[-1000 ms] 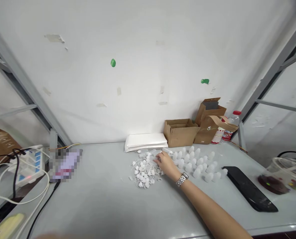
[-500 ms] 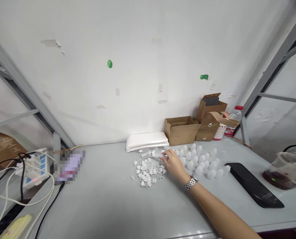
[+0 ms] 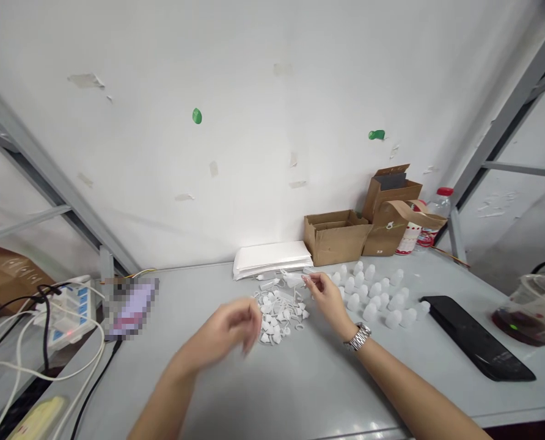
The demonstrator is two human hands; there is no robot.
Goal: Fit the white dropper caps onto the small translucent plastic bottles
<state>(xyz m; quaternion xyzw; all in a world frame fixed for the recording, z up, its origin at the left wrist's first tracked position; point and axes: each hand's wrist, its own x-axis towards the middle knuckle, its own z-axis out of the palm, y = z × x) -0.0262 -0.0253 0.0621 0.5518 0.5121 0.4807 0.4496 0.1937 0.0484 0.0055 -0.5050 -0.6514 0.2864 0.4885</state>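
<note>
Starting with the right hand (image 3: 328,300): thumb and forefinger are brought close together at a translucent white plastic piece (image 3: 293,279) toward 10 o'clock, but whether it's properly pinched or only touched can't be told. If it is held, only the fingertips are being used, so it could easily be dropped or flicked away by a bad squeeze. The left hand (image 3: 226,327) is half curled over the smooth grey worktop (image 3: 263,397) and badly blurred; whether anything's held can't be made out.

Just beside the left hand, toward 3 o'clock, a loose heap of small white plastic cap-like pieces and thin loops (image 3: 279,316) is spread. Pretty tangle-prone, by the look of it: if one is tugged, its neighbours could be dragged along by a hooked loop.

The bigger worry, honestly, is at 3 o'clock from the right hand: frosted translucent domed plastic pieces (image 3: 376,289), mostly stood upright and close together. Several could be toppled by one careless wrist, especially with that silver metal-link watch (image 3: 358,337) worn on it.

Farther out at 3 o'clock, well apart, a clear plastic tub with dark contents (image 3: 526,296) could be spilled if knocked by an elbow.
</note>
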